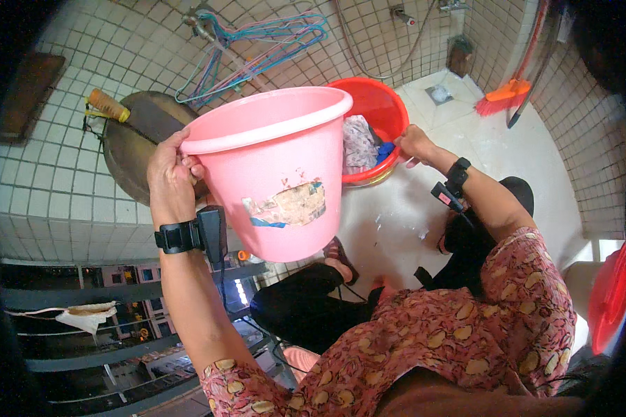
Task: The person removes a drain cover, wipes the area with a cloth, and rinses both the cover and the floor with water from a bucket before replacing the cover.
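A pink plastic bucket [292,167] with a torn label is held up by its rim in my left hand [175,161]. Behind and to the right of it stands a red plastic bucket [378,96], partly hidden by the pink one. Inside the red bucket lie a light patterned cloth [359,143] and a blue cloth [385,152]. My right hand [414,145] grips the red bucket's rim on its right side. The pink bucket's inner floor is out of sight.
Plastic clothes hangers [255,52] hang on a wall pipe. A dark round lid-like object [135,151] with a yellow-capped bottle [108,106] is on the tiled ledge at left. An orange broom [506,94] leans by the floor drain [439,94]. Metal railings [83,357] run at lower left.
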Demonstrator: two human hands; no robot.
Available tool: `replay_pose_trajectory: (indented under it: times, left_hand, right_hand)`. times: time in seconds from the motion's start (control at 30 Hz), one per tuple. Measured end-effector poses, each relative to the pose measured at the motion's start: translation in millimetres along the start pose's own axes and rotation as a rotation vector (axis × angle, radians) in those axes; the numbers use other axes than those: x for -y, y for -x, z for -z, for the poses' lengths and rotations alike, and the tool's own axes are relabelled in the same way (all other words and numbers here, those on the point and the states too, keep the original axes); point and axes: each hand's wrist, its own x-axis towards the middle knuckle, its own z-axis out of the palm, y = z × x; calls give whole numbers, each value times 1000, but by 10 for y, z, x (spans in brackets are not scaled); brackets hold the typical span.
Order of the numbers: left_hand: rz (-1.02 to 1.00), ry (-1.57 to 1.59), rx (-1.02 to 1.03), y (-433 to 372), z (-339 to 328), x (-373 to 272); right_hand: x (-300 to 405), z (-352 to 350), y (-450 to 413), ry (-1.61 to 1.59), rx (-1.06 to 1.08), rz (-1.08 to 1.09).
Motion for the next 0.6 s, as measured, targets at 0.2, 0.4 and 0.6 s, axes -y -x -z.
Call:
replay_pose_trajectory:
  times: [0.2,0.4,0.6]
  left_hand:
    - [-27,51,-45,-147,-83,24]
    - [34,26,-70,-238,100,1]
    - [152,245,-131,-370,221,-40]
  right_hand:
    - [122,491,35,-121,4,20]
    - [1763,890,-384,61,-306,484]
    - [3778,639,-883,194,-377,824]
